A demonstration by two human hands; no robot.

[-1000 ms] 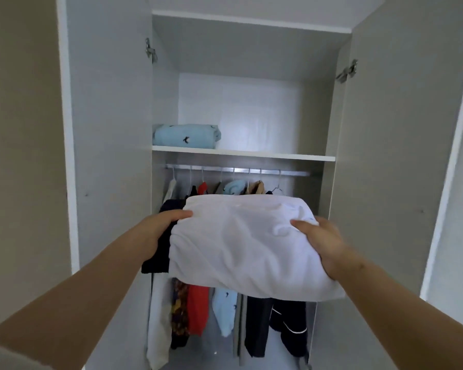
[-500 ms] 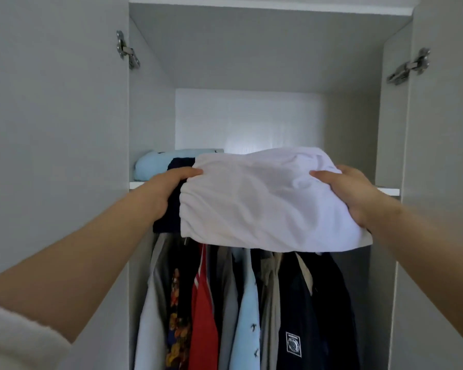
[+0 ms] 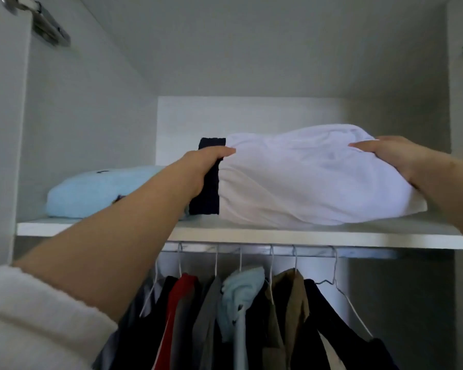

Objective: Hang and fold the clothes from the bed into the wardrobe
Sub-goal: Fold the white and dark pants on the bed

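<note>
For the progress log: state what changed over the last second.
The white fold, with a dark piece at its left end, went up from in front of the hanging clothes and forward onto the shelf, where it now rests right of the blue fold. Left hand and right hand grip its ends as before. Blue fold and hanging clothes stayed put.

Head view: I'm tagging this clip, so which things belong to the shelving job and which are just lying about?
In the job: folded white cloth garment, folded navy ribbed garment, left grip, right grip, white wardrobe shelf.
Just there: folded light-blue cloth garment, clothes hanging on wire hangers, metal rail.
</note>
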